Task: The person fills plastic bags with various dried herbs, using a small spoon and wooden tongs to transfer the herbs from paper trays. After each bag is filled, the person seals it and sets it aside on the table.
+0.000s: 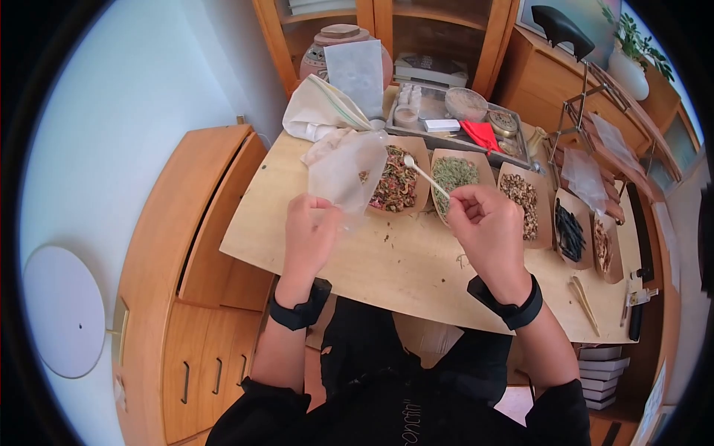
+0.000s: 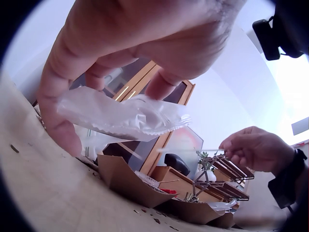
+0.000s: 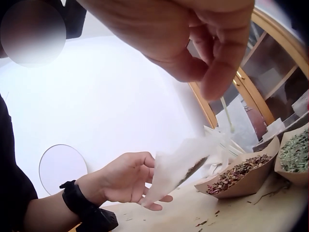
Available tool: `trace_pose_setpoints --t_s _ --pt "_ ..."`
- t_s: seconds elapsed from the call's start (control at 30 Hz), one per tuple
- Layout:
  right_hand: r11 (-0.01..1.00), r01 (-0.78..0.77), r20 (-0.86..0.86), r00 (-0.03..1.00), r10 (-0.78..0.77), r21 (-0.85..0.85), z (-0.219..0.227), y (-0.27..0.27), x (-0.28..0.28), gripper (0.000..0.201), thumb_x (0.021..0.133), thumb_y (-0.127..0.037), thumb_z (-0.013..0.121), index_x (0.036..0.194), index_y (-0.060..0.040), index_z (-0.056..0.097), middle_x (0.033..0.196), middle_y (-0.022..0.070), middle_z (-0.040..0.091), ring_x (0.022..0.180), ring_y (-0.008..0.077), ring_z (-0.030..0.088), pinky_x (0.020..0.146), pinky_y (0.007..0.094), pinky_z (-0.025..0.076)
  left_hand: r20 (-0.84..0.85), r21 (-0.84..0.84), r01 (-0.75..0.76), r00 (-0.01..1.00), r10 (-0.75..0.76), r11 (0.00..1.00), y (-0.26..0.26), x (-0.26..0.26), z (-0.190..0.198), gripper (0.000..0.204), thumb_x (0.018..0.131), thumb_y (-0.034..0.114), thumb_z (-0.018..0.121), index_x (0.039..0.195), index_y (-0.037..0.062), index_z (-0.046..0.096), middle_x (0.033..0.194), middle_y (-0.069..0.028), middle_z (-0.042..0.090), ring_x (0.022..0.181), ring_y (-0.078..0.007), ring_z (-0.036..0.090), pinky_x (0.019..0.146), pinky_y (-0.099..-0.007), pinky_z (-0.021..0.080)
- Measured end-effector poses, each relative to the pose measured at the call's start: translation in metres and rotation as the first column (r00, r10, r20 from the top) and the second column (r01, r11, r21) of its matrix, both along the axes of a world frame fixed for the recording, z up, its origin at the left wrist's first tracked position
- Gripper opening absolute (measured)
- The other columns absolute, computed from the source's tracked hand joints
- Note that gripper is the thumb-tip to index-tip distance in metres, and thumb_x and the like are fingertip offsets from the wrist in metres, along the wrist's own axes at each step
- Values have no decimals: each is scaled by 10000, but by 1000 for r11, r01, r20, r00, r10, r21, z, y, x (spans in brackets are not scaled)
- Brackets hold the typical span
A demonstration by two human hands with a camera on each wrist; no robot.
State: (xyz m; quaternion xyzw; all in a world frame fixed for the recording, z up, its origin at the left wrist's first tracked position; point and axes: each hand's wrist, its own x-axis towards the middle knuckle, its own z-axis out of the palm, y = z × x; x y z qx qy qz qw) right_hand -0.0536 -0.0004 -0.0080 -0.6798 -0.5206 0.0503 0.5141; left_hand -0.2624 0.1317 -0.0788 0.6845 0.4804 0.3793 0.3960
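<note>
My left hand (image 1: 309, 234) holds a translucent white pouch (image 1: 346, 175) by its near end, thumb and fingers about its edge. Dark dried bits (image 3: 193, 169) show inside the pouch in the right wrist view. Between thumb and fingers, my right hand (image 1: 491, 227) pinches the thin handle of a small white spoon (image 1: 428, 177). The spoon's bowl points left and away from me, above the paper trays. Beside the pouch lies a brown paper tray (image 1: 422, 152) of mixed reddish dried herbs (image 1: 394, 182). Right of that one, green dried herbs (image 1: 455, 172) fill another tray, beneath the spoon handle.
Farther right are paper trays of brown chopped pieces (image 1: 520, 195), black strips (image 1: 570, 234) and pale pieces (image 1: 603, 245). Wooden tweezers (image 1: 584, 305) lie near the right front. Behind stand a grey tray (image 1: 394, 137) with small containers, a white cloth bag (image 1: 320, 108) and a large jar (image 1: 372, 59).
</note>
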Motion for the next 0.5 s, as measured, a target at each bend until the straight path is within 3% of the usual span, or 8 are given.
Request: trace_pose_setpoints --t_s 0.07,0.13,0.17,0.23,0.5 --pt "997 25 -9 1000 -26 -68 -6 -2 1 59 756 -4 647 799 36 651 704 162 630 570 255 637 553 314 505 50 12 14 999 -14 1000 2 -5 -7 244 819 161 626 961 -29 566 1126 -167 533 913 -240 572 737 -311 482" --pt "993 2 15 1000 0 -116 -15 -3 1 53 753 1 639 786 42 640 704 175 625 585 280 637 560 338 504 334 -103 112 940 -71 988 -3 -8 -2 200 831 123 601 959 -26 558 1127 -117 547 834 -151 570 660 -250 469" --pt "993 4 13 1000 -2 -118 -17 -3 1 53 753 1 639 786 42 640 704 175 625 585 280 637 560 338 504 333 -106 113 940 -72 988 -1 -9 -4 200 831 123 601 959 -26 558 1127 -117 547 834 -151 570 660 -250 469" --pt "995 17 68 998 -10 -100 -21 -3 -1 44 751 13 625 776 49 629 702 192 616 614 319 631 574 368 499 433 -105 184 893 -122 977 2 -14 -13 284 880 156 511 1100 -18 555 1081 -83 586 905 -128 587 713 -287 519" --pt "997 19 123 992 -10 -70 -20 -3 0 39 748 20 621 758 56 609 700 216 601 645 364 616 587 400 490 409 -180 178 908 -91 968 8 -13 -20 326 895 164 492 1157 -22 551 1025 -65 600 866 -116 584 691 -273 514"
